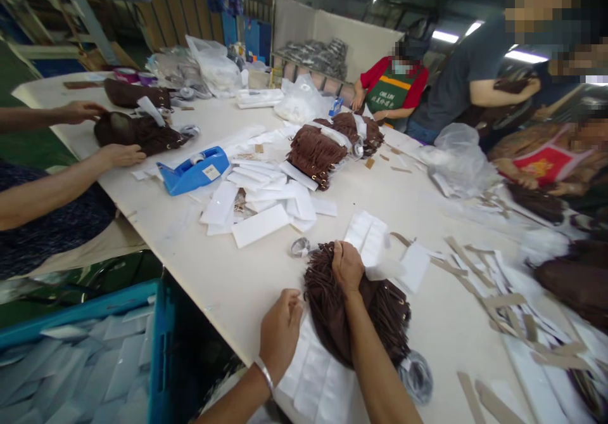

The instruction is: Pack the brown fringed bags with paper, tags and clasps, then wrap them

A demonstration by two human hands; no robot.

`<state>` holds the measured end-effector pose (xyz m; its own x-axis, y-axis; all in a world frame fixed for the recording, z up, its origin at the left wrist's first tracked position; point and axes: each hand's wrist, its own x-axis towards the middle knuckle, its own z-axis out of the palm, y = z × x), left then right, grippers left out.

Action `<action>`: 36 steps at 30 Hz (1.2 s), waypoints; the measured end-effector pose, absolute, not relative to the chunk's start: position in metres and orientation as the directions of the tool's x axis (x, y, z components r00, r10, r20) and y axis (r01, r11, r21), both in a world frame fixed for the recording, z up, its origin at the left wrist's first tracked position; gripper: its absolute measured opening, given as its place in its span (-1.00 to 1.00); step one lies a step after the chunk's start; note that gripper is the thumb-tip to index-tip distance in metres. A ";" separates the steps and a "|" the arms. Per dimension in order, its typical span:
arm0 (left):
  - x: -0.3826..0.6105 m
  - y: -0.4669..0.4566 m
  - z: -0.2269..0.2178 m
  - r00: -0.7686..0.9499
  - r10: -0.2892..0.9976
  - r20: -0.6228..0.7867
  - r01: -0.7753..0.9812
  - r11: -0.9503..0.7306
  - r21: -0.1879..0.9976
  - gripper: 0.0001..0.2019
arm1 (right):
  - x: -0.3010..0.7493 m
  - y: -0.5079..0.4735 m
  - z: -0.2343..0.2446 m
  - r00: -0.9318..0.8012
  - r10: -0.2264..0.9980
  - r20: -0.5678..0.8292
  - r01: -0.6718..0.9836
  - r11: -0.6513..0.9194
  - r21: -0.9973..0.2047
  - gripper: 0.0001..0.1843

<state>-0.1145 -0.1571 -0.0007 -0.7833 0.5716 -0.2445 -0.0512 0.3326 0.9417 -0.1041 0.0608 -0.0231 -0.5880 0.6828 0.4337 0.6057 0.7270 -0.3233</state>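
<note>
A brown fringed bag (332,310) lies on the white table (228,278) right in front of me. My right hand (348,265) is closed and presses down on the bag's top edge, gripping the fringe. My left hand (280,332) is curled at the bag's near left side, fingers bent onto white paper pieces (318,379) tucked beside it. A small tape roll (300,247) lies just left of the bag top.
A blue tape dispenser (194,170) and a heap of white slips (266,202) lie mid-table. More brown fringed bags (323,148) sit beyond. Another person's hands (118,155) work a bag (137,132) at left. Several people stand at right. A blue crate (159,341) is below the table edge.
</note>
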 end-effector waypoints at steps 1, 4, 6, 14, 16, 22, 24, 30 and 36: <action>-0.117 -0.158 -0.001 -0.794 0.594 -0.130 0.096 0.333 0.938 -0.83 | -0.104 0.061 -0.022 -0.582 0.703 0.408 0.620 0.708 -0.337 -0.54; -0.116 -0.149 -0.003 -0.727 0.682 0.082 0.415 0.342 0.843 -0.73 | -0.105 0.066 -0.019 -0.565 0.766 0.305 0.671 0.642 -0.370 -0.51; -0.111 -0.139 -0.006 -0.704 0.697 0.135 0.518 0.374 0.769 -0.64 | -0.107 0.072 -0.017 -0.551 0.802 0.232 0.709 0.596 -0.377 -0.49; -0.115 -0.117 -0.012 -0.535 0.819 0.207 0.814 0.434 0.387 -0.77 | -0.120 0.087 -0.015 -0.514 0.852 0.097 0.792 0.515 -0.328 -0.43; -0.121 -0.119 -0.014 -0.536 0.825 0.179 0.782 0.405 0.474 -0.76 | -0.120 0.087 -0.017 -0.500 0.858 0.113 0.804 0.509 -0.308 -0.44; -0.132 -0.134 -0.020 -0.719 0.675 -0.167 0.088 0.327 0.941 -0.74 | -0.115 0.082 -0.022 -0.473 0.853 0.222 0.820 0.518 -0.244 -0.54; -0.132 -0.134 -0.019 -0.726 0.619 -0.300 -0.141 0.294 0.946 -0.77 | -0.114 0.082 -0.023 -0.485 0.838 0.251 0.813 0.537 -0.225 -0.56; -0.138 -0.132 -0.019 -0.725 0.616 -0.308 -0.111 0.337 0.935 -0.81 | -0.113 0.082 -0.027 -0.513 0.799 0.313 0.794 0.581 -0.180 -0.54; -0.149 -0.142 0.021 -0.682 0.728 0.069 0.630 0.537 0.561 -0.72 | -0.112 0.080 -0.028 -0.512 0.785 0.348 0.787 0.591 -0.177 -0.48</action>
<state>-0.1491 -0.1422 0.0213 -0.6817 0.7284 0.0691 0.6305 0.5369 0.5606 -0.1122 0.0801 -0.0278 -0.5118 0.7854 0.3481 0.7868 0.5912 -0.1773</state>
